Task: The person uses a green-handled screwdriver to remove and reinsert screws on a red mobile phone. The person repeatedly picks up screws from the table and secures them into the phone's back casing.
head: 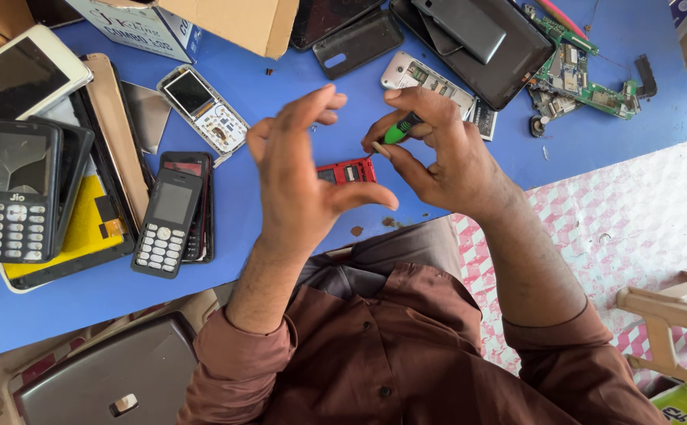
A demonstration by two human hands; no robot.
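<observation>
My left hand [300,169] is raised over the blue table [241,197], fingers curled around a small red phone body [349,170] that shows between thumb and palm. My right hand [438,153] pinches a green-handled screwdriver [401,127] between thumb and fingers, held just above the red phone. Most of the red phone is hidden behind my left hand.
Dark keypad phones [166,224] [16,201] lie at the left beside a white tablet [12,83]. An opened white phone [205,110], a cardboard box [233,24], black covers [469,39] and green circuit boards [579,71] sit along the far side. A grey laptop [107,378] lies below.
</observation>
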